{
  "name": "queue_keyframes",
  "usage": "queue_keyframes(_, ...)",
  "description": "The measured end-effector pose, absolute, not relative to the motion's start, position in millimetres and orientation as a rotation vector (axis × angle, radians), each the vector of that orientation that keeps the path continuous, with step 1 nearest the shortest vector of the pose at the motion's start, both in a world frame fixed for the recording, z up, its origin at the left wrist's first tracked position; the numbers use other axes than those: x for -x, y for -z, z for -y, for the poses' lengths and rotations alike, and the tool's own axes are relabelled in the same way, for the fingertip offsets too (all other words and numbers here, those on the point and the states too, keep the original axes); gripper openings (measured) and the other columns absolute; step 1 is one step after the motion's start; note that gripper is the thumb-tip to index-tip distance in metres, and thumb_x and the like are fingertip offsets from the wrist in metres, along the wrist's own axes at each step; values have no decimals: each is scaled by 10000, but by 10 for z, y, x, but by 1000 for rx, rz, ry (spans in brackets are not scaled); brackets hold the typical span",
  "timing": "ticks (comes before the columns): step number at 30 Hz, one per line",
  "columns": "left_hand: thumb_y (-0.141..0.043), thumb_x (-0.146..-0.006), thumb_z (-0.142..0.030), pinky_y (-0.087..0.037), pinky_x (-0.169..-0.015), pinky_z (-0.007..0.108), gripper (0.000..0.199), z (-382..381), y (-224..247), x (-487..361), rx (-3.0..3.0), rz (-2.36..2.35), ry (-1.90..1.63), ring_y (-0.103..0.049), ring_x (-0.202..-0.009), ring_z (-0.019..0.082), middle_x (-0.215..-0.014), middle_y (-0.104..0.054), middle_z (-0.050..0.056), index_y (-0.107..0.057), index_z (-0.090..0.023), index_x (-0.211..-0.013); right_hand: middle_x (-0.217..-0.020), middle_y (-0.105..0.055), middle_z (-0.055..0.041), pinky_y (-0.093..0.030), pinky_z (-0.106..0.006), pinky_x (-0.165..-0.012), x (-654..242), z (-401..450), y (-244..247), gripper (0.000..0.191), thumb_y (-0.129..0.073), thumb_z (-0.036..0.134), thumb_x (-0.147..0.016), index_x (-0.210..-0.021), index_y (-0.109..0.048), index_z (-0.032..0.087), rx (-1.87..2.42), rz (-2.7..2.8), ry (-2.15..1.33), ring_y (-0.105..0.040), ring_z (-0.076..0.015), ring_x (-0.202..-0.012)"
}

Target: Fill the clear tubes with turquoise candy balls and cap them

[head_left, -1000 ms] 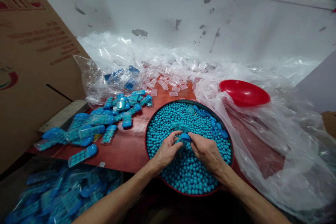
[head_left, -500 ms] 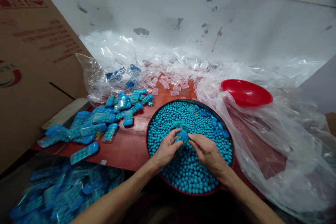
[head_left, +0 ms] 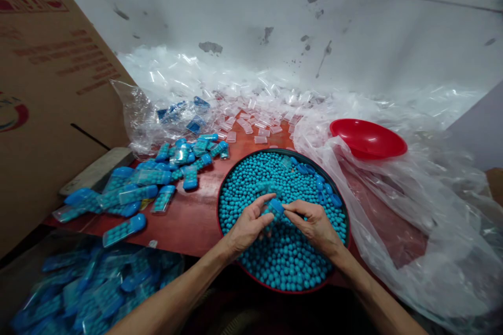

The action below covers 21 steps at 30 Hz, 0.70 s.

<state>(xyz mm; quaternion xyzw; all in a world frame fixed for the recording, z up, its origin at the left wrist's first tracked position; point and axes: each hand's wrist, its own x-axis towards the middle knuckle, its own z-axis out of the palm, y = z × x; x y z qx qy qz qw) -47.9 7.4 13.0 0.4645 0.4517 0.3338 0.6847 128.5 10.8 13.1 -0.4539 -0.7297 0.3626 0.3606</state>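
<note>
Holding a capped container: left fingers and, apparently, right fingers.

1 head view, forward and down

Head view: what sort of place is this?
Probably a small packing workshop: a round, dark-walled tray full of small blue balls, a heap of clear plastic blue-capped containers holding similar balls, and a large brown cardboard box suggest it.
</note>
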Motion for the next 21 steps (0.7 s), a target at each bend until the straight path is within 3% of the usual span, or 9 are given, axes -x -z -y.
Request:
queue_keyframes(11,-536,-731,-244,-286,-347,130,287,-69,-110,469,-1089,-1129,-827,-367,-396,12,-651,-438,-57,-482,-189,-1008,-743,-603,-33,-450,-254,-684,-1142,-71,-71,217,-420,239,-853,-831,-629,182,1042,1972,-849,-560,-131,-713)
queue_keyframes(15,-519,-740,-294,-311,-329,147,332,-84,-131,478,-1071,-1078,-739,-441,-367,41,-646,-451,-60,-421,-206,-1045,-903,-592,-28,-469,-267,-718,-1305,-161,-166,184,-504,262,-802,-926,-619,190,1044,1800,-1296,-575,-121,-737)
queue_keyframes(18,-521,-738,-307,-317,-333,143,342,-92,-153,477,-1070,-1044,-718,-457,-373,47,-652,-476,-55,-401,-203,-1041,-890,-571,-19,-507,-285,-633,-1361,-240,-185,334,-547,297,-751,-1063,-541,178,1088,1451,-1589,-568,-99,-602)
queue_keyframes(21,-511,-749,-317,-295,-326,145,359,-82,-155,470,-1091,-1066,-723,-427,-366,35,-692,-500,-41,-393,-207,-1070,-858,-586,-29,-525,-293,-575,-1295,-255,-150,533,-589,307,-709,-1195,-424,161,1168,1232,-1518,-571,-119,-599)
